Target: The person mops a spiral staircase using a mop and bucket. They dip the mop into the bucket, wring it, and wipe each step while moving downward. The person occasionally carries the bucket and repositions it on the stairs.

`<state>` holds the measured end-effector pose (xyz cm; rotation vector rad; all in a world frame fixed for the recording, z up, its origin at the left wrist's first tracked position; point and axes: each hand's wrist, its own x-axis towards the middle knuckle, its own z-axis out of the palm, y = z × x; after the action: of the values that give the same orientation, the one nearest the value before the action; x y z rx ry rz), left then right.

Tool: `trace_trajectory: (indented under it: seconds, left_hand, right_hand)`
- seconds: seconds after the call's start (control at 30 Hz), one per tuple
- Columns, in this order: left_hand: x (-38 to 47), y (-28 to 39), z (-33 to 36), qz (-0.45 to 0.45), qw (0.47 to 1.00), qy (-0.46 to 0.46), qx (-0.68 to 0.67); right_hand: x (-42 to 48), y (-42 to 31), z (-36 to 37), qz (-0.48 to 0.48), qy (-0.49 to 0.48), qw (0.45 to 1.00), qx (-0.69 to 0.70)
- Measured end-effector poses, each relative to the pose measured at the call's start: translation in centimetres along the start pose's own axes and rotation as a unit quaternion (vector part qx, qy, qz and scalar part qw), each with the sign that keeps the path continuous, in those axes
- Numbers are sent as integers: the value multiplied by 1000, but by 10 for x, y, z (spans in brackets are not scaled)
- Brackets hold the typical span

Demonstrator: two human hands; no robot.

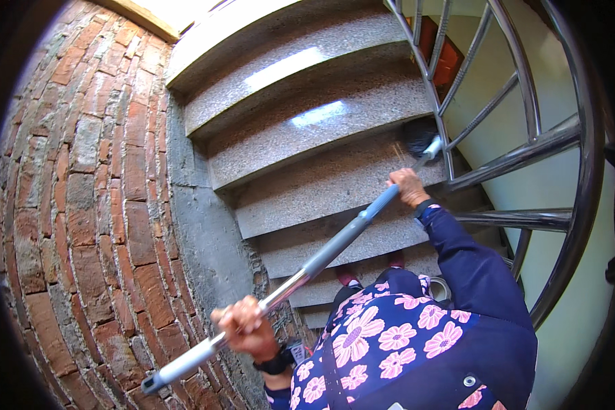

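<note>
A long pole [333, 247] with grey and white grip sections slants across the view. My left hand [247, 327], with a black band on its wrist, is closed around the bare metal stretch near the pole's lower end. Farther up, my right hand [409, 185] grips the pole's blue-grey section close to the head. The dark bristle head [414, 137] with its white socket [432, 147] lies at the right end of a speckled stone stair tread [307, 177], beside the railing. Its exact bristle shape is hard to make out in shadow.
A rough brick wall [92, 205] with a concrete strip [205, 230] borders the stairs on the left. Curved metal railing [517, 154] runs along the right side. Behind its bars shows a reddish-orange object [446, 64]. A round pale-rimmed object [439, 288] is beside my body.
</note>
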<state>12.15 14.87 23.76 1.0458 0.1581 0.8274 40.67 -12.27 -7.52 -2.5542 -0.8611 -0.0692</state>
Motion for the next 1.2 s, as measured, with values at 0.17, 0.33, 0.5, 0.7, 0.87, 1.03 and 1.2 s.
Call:
trace_trajectory:
  seconds: [0.17, 0.33, 0.5, 0.7, 0.87, 1.03, 1.2]
  left_hand:
    - [-11, -25, -15, -47, 999, 27, 2]
    - [-25, 1, -75, -99, 984, 141, -43]
    - [-47, 79, -127, -45, 975, 215, -24]
    - [-68, 197, -131, 72, 940, 310, 125]
    - [-80, 233, -116, 161, 926, 280, 197]
    - [-78, 239, -113, 181, 930, 238, 212]
    - [-74, 236, -117, 174, 943, 205, 196]
  right_hand:
    - [-9, 18, 15, 48, -44, 998, -17]
    - [-19, -22, 32, -7, -87, 995, -51]
    - [-29, -123, 51, -70, -106, 992, -27]
    - [-23, -272, 76, -161, -103, 978, 86]
    - [-19, -390, 94, -232, -202, 931, 198]
    - [-18, -434, 110, -278, -206, 903, 256]
    - [-25, -400, 108, -257, -182, 912, 264]
